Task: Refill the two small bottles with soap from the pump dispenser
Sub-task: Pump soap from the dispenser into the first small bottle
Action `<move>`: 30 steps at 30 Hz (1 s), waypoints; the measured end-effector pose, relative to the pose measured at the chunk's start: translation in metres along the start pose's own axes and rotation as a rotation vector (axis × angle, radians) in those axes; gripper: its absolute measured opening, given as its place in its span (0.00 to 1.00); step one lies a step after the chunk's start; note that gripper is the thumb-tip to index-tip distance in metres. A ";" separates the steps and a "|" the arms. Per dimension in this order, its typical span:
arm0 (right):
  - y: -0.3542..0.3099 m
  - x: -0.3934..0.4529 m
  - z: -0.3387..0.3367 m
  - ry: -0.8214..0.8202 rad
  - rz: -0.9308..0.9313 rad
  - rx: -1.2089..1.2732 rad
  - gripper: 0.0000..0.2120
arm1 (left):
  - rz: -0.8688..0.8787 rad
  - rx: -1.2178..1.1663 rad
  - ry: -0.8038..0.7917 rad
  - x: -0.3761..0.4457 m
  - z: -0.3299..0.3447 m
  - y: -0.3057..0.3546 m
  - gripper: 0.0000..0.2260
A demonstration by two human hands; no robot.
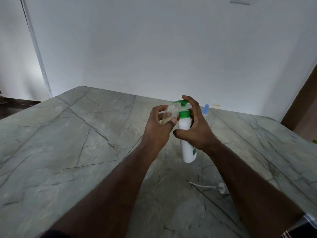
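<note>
My left hand [158,127] grips a small clear bottle [169,114], uncapped, with pale soap in its lower part. Its open neck is tilted up against the green nozzle of the pump dispenser [186,134]. The dispenser is white with a green collar and pump head and is lifted above the table. My right hand [195,129] is wrapped around its body, with the index finger lying on top of the green pump head. A second small bottle with a blue cap [205,109] stands behind my right hand, mostly hidden.
A grey marble table [85,143] with dark veins spans the view, with a white wall right behind it. A loose white spray cap with a thin dip tube [217,187] lies on the table near my right forearm.
</note>
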State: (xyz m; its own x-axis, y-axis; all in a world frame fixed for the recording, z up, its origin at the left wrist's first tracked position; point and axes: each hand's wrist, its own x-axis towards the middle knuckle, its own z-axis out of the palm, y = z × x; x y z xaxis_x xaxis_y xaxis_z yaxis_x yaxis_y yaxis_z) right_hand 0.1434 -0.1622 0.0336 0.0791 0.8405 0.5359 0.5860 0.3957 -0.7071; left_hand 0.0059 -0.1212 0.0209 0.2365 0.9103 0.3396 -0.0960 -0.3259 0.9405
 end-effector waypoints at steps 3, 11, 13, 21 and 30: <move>0.000 0.001 0.000 0.003 -0.003 -0.018 0.48 | 0.002 0.001 0.006 -0.001 -0.001 0.001 0.20; 0.001 0.001 0.000 0.043 0.007 -0.028 0.41 | -0.012 0.009 -0.010 -0.002 -0.001 -0.002 0.20; 0.000 0.000 0.001 0.027 0.001 -0.019 0.43 | -0.012 0.000 -0.006 -0.002 -0.001 -0.001 0.20; 0.001 0.001 0.002 0.009 0.006 -0.001 0.47 | 0.002 -0.009 0.010 -0.001 0.000 0.001 0.20; 0.000 0.000 0.001 0.038 0.007 -0.002 0.43 | -0.012 -0.028 -0.010 -0.001 0.001 -0.001 0.19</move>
State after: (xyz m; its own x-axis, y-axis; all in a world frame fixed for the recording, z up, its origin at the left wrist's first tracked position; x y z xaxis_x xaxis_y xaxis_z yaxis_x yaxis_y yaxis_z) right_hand 0.1422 -0.1618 0.0334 0.1138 0.8288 0.5478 0.5865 0.3890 -0.7104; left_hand 0.0068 -0.1226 0.0196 0.2475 0.9115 0.3284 -0.1203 -0.3074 0.9439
